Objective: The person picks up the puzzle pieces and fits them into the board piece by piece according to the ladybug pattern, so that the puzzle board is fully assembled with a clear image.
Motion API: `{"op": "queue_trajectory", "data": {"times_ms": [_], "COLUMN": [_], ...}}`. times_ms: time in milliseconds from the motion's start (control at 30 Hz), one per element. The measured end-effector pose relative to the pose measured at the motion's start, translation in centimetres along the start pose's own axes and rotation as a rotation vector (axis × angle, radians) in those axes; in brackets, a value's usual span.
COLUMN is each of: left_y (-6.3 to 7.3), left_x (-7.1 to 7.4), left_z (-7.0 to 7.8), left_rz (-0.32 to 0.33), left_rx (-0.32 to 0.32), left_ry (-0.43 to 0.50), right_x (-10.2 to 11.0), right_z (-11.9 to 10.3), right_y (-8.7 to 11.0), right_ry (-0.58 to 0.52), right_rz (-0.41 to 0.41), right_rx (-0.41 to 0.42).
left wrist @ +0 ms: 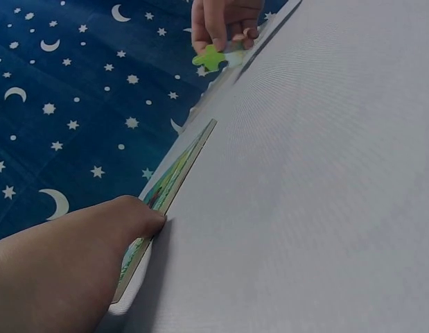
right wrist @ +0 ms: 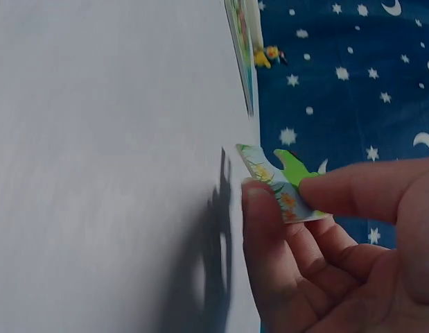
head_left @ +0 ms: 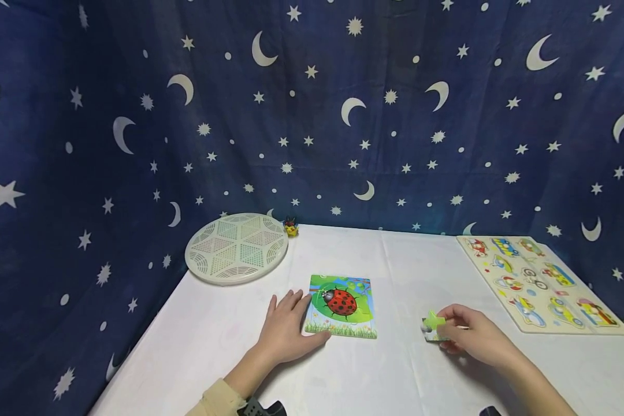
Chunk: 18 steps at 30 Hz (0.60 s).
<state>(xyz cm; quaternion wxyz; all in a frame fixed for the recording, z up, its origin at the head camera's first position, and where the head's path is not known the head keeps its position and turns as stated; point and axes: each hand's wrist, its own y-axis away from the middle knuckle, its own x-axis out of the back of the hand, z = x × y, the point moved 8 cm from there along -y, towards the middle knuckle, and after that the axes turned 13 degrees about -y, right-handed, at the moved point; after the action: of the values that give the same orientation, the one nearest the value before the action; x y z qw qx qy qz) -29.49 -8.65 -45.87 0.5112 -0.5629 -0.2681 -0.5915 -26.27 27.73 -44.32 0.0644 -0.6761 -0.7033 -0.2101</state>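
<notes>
A square ladybug puzzle [head_left: 341, 306] lies flat on the white table. My left hand [head_left: 290, 329] rests at its lower left corner, fingers spread along the left side and the thumb at the bottom edge. In the left wrist view the thumb [left wrist: 141, 218] touches the puzzle's near edge. To the right, my right hand [head_left: 470, 335] pinches a jigsaw piece [head_left: 433, 325] between thumb and fingers. In the right wrist view this piece [right wrist: 266, 170] shows flowers, grass and a green part, and is held above the tabletop with its shadow beneath.
A round pale lattice tray [head_left: 236, 248] lies at the back left, with a small yellow toy figure [head_left: 291, 227] beside it. At the right lies a wooden peg puzzle board [head_left: 541, 283] with vehicle pictures. A dark blue curtain [head_left: 322, 115] with moons and stars hangs behind the table.
</notes>
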Motion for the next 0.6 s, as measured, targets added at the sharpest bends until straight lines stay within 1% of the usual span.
{"op": "queue_trajectory", "data": {"times_ms": [100,200,367,433,600], "left_y": [0.0,0.1,0.1,0.1,0.1], "left_x": [0.0,0.0,0.1,0.1,0.2], "left_z": [0.0,0.0,0.0,0.0,0.1], "left_rz": [0.002,0.003,0.004,0.005,0.003], "left_rx": [0.0,-0.001,0.0,0.0,-0.001], "left_ry": [-0.002,-0.001,0.0,-0.002,0.0], "right_x": [-1.1,-2.1,-3.6,-4.2,-5.8], "right_z": [-0.6,-1.5,-2.4,-2.7,-3.3], "right_y": [-0.2,-0.4,-0.8,-1.0,-1.2], "right_ry": [-0.017,-0.008,0.03,0.039,0.008], "right_rz": [-0.014,-0.029,-0.025,-0.017,-0.035], "right_rx": [0.038,0.098,0.143,0.146,0.168]}}
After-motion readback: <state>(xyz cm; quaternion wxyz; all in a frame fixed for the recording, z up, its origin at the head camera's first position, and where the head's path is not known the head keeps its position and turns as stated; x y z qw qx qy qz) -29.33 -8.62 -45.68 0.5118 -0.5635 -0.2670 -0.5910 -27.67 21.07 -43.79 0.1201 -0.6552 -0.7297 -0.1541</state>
